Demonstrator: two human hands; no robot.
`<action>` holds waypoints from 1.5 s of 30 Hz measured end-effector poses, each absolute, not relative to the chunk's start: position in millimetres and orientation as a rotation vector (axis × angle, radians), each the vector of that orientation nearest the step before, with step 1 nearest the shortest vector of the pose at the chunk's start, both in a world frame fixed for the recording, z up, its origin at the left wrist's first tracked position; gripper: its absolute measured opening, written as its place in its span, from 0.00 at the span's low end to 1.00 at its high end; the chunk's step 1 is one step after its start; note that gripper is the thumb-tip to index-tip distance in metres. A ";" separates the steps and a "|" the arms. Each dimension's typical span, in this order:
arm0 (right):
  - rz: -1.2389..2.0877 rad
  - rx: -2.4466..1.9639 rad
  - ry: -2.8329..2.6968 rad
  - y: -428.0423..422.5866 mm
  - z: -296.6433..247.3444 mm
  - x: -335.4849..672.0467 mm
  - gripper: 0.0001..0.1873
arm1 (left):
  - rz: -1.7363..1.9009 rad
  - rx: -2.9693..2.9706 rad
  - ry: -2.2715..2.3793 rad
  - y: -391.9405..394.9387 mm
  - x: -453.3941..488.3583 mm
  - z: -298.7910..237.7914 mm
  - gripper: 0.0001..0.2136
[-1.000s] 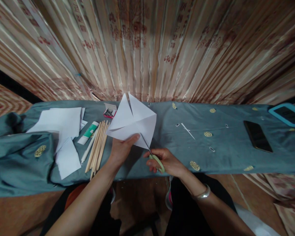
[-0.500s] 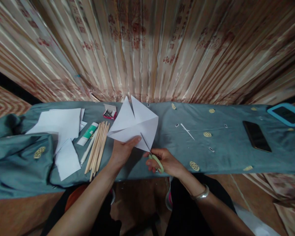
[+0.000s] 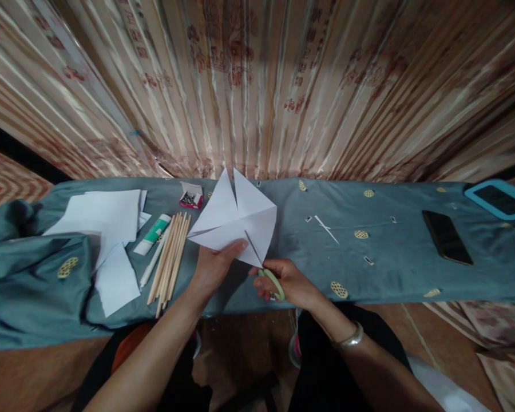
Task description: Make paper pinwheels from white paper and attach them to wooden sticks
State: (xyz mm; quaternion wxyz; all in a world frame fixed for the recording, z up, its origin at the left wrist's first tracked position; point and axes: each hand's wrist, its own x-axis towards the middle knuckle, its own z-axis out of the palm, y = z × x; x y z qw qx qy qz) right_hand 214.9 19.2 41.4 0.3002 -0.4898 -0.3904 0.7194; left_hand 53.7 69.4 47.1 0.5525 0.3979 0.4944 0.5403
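Note:
A square white sheet of paper is held in the air above the cloth, with slits running in from its far and left corners. My left hand grips its near left edge, thumb on top and fingers hidden beneath. In my right hand is a pair of scissors with light green handles. One dark blade lies over the paper's near right corner, pointing toward the middle; the other blade is hidden under the sheet. My right fingers are wrapped round the handles.
On the green cloth, left of the paper, lie wooden sticks, a white pen, a glue tube, a small box of metal pins and paper sheets. Rightward are paper scraps, a phone and a blue-framed device.
The paper's far corner has shifted slightly to the right. Both hands stay nearly where they were, and the scissors blade keeps its place over the near corner.

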 end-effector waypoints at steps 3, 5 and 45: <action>1.898 -1.281 -1.028 19.9 41.2 214.0 0.25 | 1.258 0.942 1.188 67.6 54.4 46.9 0.19; 1.890 -1.278 -1.024 20.0 41.0 213.3 0.25 | 1.251 0.933 1.195 67.0 54.4 47.3 0.19; 1.844 -1.293 -0.985 21.6 42.4 209.8 0.24 | 1.192 0.952 1.223 65.4 56.3 47.2 0.18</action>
